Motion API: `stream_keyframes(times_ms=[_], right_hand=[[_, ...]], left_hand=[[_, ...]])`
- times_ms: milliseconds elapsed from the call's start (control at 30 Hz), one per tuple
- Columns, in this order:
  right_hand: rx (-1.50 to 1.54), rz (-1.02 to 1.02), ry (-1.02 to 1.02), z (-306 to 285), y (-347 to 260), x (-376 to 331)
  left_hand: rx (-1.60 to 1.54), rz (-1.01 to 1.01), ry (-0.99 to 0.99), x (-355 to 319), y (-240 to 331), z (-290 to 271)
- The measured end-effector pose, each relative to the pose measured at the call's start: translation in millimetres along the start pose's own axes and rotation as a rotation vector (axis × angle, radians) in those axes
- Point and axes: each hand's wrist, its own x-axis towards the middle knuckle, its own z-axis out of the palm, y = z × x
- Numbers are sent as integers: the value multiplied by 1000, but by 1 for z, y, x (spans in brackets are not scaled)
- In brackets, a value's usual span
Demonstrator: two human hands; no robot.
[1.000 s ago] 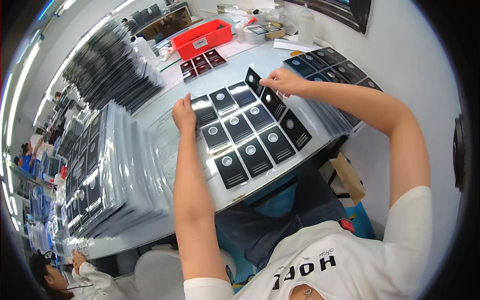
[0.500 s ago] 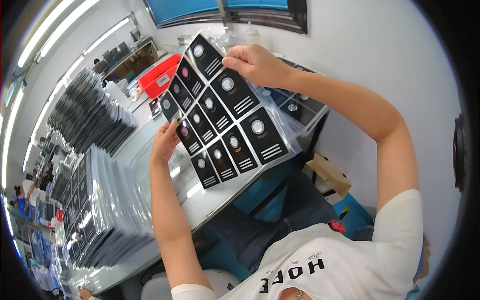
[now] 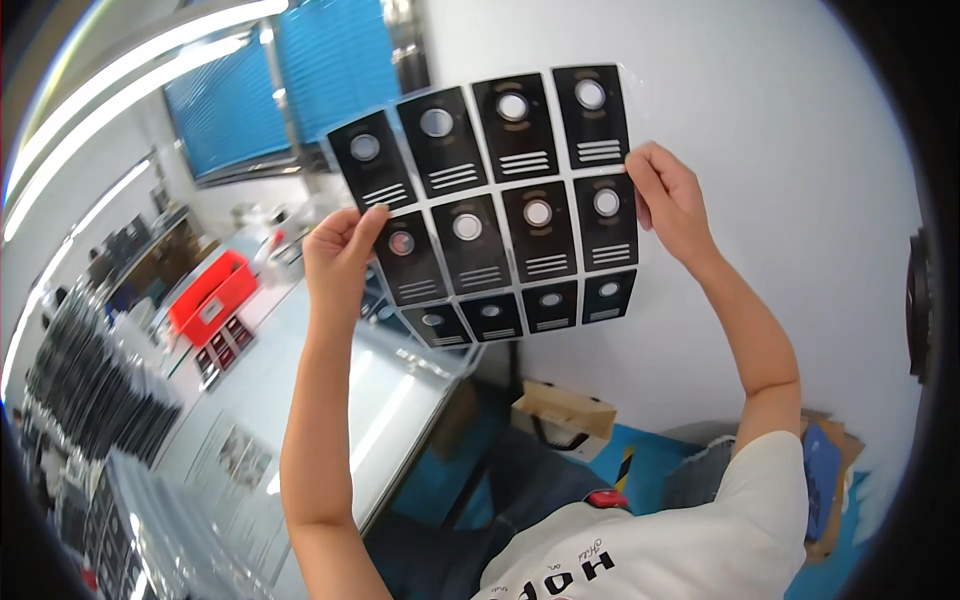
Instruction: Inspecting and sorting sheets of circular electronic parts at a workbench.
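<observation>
A clear plastic sheet printed with black rectangular panels (image 3: 545, 232) hangs up in front of me, above the table and partly against the white wall. Each panel has a round pale window and several white bars. My left hand (image 3: 338, 255) pinches the sheet's left edge, thumb on the front. At the right edge, about the same height, my right hand (image 3: 675, 205) grips it between thumb and fingers. The lower row of panels bends away from the rest.
A glass-topped table (image 3: 345, 400) runs along my left. On it stand a red bin (image 3: 213, 297), small dark cards (image 3: 225, 343), a tall stack of dark sheets (image 3: 85, 375) and a plastic-wrapped stack (image 3: 165, 520). A cardboard box (image 3: 565, 412) sits low by the wall.
The sheet has been raised and turned to face me more squarely. My right hand has moved right and slightly down; the view has swung right. Both hands keep their hold.
</observation>
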Motion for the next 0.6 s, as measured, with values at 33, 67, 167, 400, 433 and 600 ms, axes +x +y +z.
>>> stream_keyframes(times_ms=[33, 67, 167, 400, 433, 600], right_hand=[[-53, -18, 42, -3, 8, -4], [-105, -30, 63, -9, 14, -8], [-161, 9, 115, -27, 17, -18], [-315, 88, 266, -48, -6, -45], [-320, 104, 263, -51, -10, -47], [-318, 48, 301, -49, -2, -47]], left_hand=[[-4, 19, -4, 8, -4, 8], [-25, 24, -4, 10, -11, 17], [-79, 34, -40, 10, -27, 44], [-203, -61, -158, -3, -39, 73], [-208, -92, -158, -5, -39, 75], [-197, -117, -156, -13, -34, 70]])
